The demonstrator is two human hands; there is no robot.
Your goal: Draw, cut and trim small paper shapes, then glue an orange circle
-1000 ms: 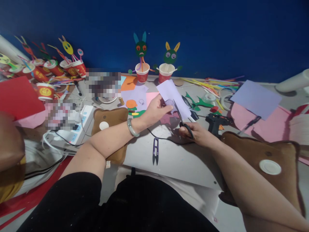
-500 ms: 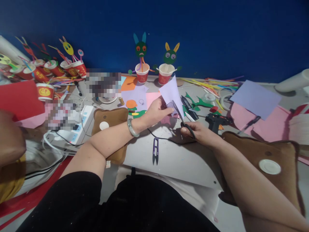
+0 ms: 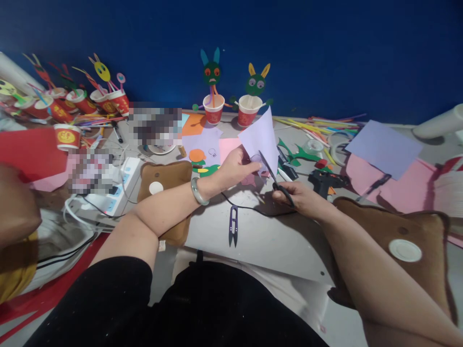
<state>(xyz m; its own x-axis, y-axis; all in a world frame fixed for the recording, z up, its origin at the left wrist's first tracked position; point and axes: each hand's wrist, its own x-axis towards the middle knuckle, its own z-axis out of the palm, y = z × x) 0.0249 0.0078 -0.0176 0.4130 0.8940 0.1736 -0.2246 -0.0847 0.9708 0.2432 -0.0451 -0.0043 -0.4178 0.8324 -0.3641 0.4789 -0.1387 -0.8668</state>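
Note:
A sheet of light purple paper (image 3: 263, 134) is pinched by my left hand (image 3: 238, 167), which wears a bracelet on its wrist. Black scissors (image 3: 282, 189) are in my right hand (image 3: 298, 196), their blades lying at the paper's lower part, beside a drawn round outline. Whether the blades are parted is hard to tell. Below my hands, small dark thread snips (image 3: 233, 226) lie on the white table (image 3: 269, 243). Pink paper scraps (image 3: 249, 179) are under the held sheet.
Two cups with green paper heads (image 3: 213, 110) (image 3: 249, 112) stand at the back. A black glue gun (image 3: 323, 182) and green scraps (image 3: 302, 153) lie right. Brown cushions (image 3: 170, 178) (image 3: 430, 231) flank my arms. More decorated cups (image 3: 117, 102) and a person's arm (image 3: 16, 217) are left.
The purple sheet has turned and spread out toward the right, showing more of its face. My right hand and the scissors have shifted slightly right. My left hand keeps its hold.

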